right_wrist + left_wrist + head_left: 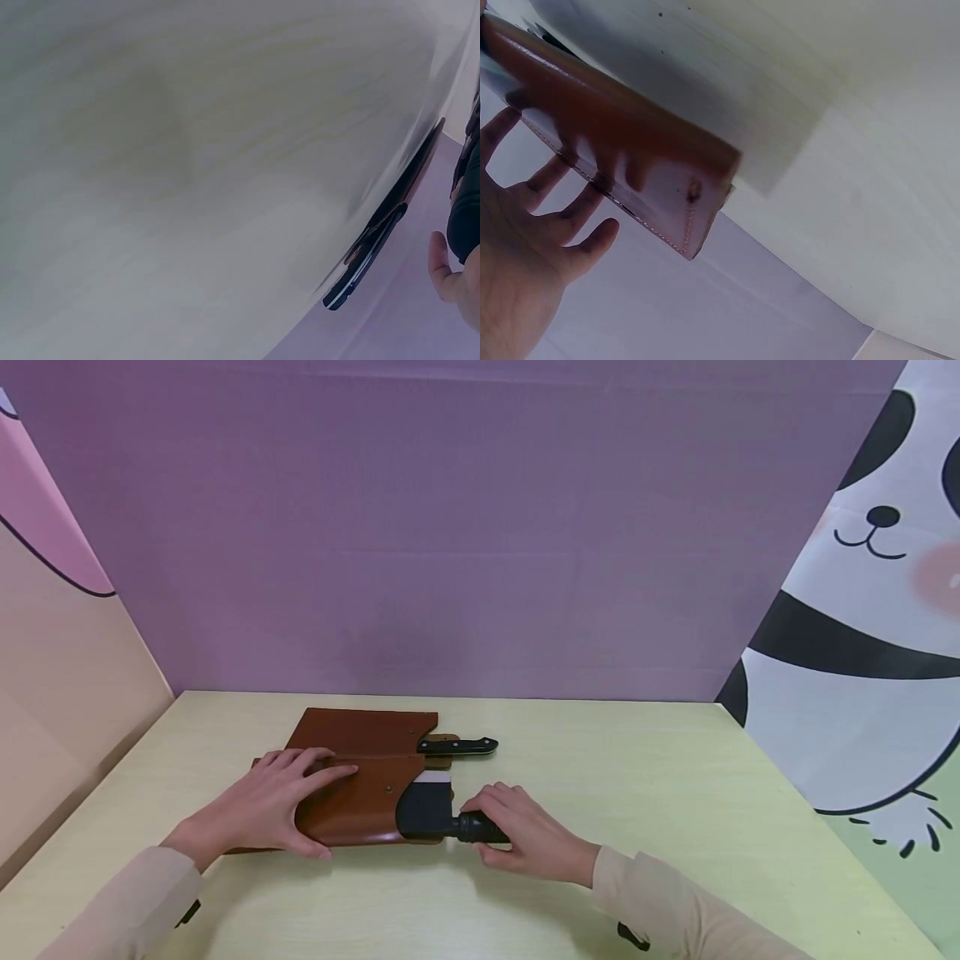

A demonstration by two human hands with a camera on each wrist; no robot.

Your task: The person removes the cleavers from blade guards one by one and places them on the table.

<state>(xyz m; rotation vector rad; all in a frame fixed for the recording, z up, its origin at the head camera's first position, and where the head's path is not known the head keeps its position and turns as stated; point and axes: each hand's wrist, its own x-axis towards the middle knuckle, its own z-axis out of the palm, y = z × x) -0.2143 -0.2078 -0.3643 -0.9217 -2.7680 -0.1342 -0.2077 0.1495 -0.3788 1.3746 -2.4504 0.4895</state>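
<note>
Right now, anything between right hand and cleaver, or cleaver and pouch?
Nothing visible: the right hand grips the cleaver by its handle, blade partly inside the pouch. The left hand rests on the pouch, away from the blade.

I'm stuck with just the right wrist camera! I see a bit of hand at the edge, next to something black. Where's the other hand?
Observer: The left hand rests with its fingers spread on a brown leather case; the head view shows it.
Operator: Ooh! And what's the black thing part of?
Observer: It is the black handle, gripped by the right hand, and it joins what looks like a broad blade sticking partly out of the case.
Operator: Is the case glued or sewn?
Observer: I can't rule out glue, but the left wrist view shows stitching near its edge.
</note>
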